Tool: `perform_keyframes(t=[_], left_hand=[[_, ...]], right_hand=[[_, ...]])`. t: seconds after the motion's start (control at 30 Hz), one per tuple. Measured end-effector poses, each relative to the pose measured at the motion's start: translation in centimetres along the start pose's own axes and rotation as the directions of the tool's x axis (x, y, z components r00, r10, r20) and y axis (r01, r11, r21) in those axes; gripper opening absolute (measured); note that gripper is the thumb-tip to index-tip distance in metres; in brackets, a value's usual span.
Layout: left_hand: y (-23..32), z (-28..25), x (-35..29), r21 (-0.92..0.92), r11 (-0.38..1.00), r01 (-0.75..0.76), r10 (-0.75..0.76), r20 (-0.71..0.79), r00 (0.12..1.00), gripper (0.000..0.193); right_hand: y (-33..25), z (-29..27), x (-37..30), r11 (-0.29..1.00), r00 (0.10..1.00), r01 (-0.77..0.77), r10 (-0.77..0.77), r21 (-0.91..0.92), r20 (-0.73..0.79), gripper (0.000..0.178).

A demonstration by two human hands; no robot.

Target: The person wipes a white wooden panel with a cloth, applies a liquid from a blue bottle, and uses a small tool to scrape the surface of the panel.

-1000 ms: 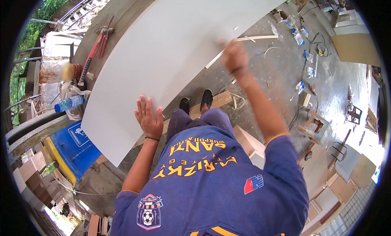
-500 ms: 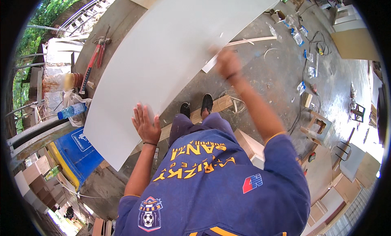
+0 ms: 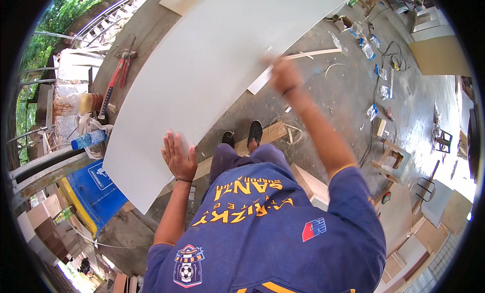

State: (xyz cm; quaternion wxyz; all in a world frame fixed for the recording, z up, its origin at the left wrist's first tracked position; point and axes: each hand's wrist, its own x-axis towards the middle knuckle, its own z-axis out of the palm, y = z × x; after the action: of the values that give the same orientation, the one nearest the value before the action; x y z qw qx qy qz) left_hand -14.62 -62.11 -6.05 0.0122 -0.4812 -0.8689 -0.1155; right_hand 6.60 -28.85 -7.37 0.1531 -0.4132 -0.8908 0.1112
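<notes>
A large white panel [image 3: 166,76] stretches from the lower left to the top of the head view. My left hand [image 3: 179,159] lies flat on its surface near the close edge, fingers spread and holding nothing. At the panel's right edge is my right hand [image 3: 284,78], smeared by motion. Its fingers look bent, but whether they grip something is not visible. Just beside it, a narrow white strip [image 3: 260,82] juts out from the panel's edge.
Red-handled bolt cutters [image 3: 116,78] and a plastic bottle [image 3: 90,139] are left of the panel, above a blue and yellow container [image 3: 98,187]. A wooden board [image 3: 275,131] lies by my feet. Cables [image 3: 396,55], plastic packets [image 3: 371,111] and wood strips [image 3: 313,53] litter the floor at right.
My right hand has moved slightly along the panel edge, still blurred. A small white scrap now shows in the air or on the floor below it. My left hand stays flat in place.
</notes>
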Motion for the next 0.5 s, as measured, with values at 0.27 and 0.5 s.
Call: perform_keyframes(t=[0.27,0.5], left_hand=[[-0.3,0.0,-0.7,0.037,0.999,0.012,-0.012,-0.013,1.0,0.057],[-0.1,0.0,-0.3,0.015,1.0,-0.001,0.001,-0.018,1.0,0.068]], right_hand=[[-5.5,0.3,-2.4,0.908,0.949,0.315,-0.297,0.275,-0.107,0.032],[-3.5,3.0,-2.1,0.962,0.959,0.261,-0.249,0.079,-0.131,0.038]])
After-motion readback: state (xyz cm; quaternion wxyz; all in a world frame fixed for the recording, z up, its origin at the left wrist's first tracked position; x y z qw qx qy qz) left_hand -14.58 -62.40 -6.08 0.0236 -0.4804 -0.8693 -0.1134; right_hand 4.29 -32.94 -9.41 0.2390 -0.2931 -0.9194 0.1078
